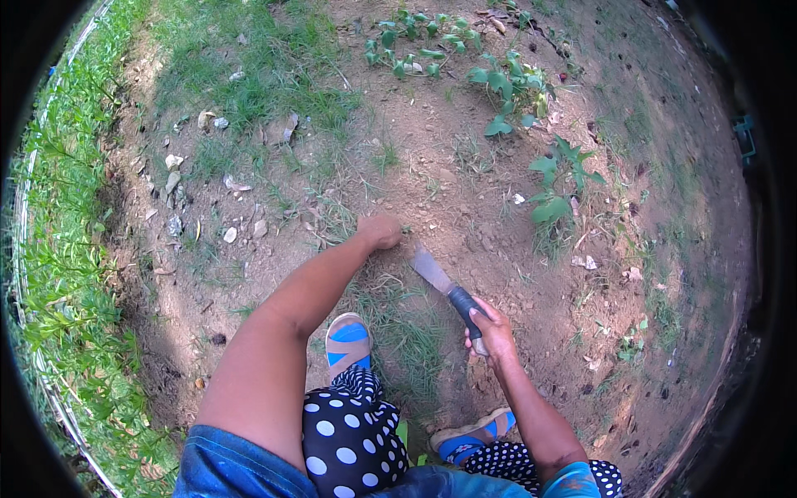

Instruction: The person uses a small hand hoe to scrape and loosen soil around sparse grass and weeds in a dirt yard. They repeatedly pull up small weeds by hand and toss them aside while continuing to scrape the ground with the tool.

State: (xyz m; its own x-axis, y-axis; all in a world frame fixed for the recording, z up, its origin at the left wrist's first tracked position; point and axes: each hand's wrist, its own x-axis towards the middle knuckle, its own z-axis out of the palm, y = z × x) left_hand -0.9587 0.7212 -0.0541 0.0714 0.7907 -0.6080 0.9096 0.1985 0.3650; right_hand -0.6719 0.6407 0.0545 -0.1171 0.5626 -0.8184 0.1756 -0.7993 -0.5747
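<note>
My right hand (491, 332) is wrapped round the dark, taped handle of a flat-bladed hand trowel (432, 271). Its metal blade slants up and left, with the tip at the loose brown soil (430, 214). Just beyond that tip, my left hand (381, 231) is closed low against the ground. A bit of green shows beside its fingers, but what they grip is hidden. Short grass (407, 332) grows between the trowel and my left foot.
Leafy green plants (498, 87) stand ahead to the right, with another plant (556, 183) nearer. Stones (173, 162) and dry leaves lie on the left. A dense green row (66, 290) lines the left edge. My sandals (349, 342) are on the soil.
</note>
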